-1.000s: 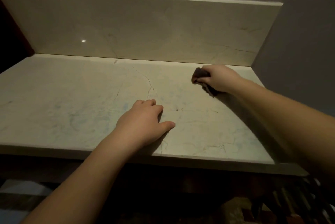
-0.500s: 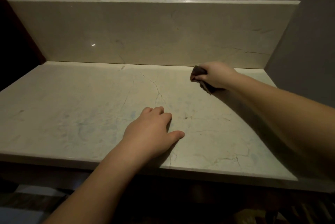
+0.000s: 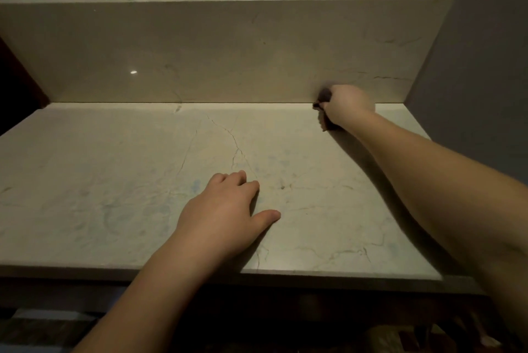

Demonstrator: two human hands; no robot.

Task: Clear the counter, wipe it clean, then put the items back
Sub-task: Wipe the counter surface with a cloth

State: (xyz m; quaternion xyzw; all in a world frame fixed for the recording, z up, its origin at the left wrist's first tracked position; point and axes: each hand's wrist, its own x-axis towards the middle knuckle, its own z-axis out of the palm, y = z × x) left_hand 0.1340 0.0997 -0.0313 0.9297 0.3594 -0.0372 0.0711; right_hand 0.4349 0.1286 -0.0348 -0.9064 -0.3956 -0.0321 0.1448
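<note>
Far back, right hand (image 3: 347, 106) grips a dark cloth (image 3: 324, 98) against the backsplash (image 3: 228, 49); left hand (image 3: 225, 215) rests flat, fingers relaxed, near the counter (image 3: 100, 181) front edge.

A pale marble counter (image 3: 120, 181), veined with thin dark cracks and faint bluish smudges, lies flat and bare in dim light, its front edge running straight across the foreground. A small dark cloth (image 3: 324, 101), bunched up and blurred, sits at the counter's far right corner, pressed into the seam where the surface meets the upright marble back panel, with a dark strip trailing onto the counter.
</note>
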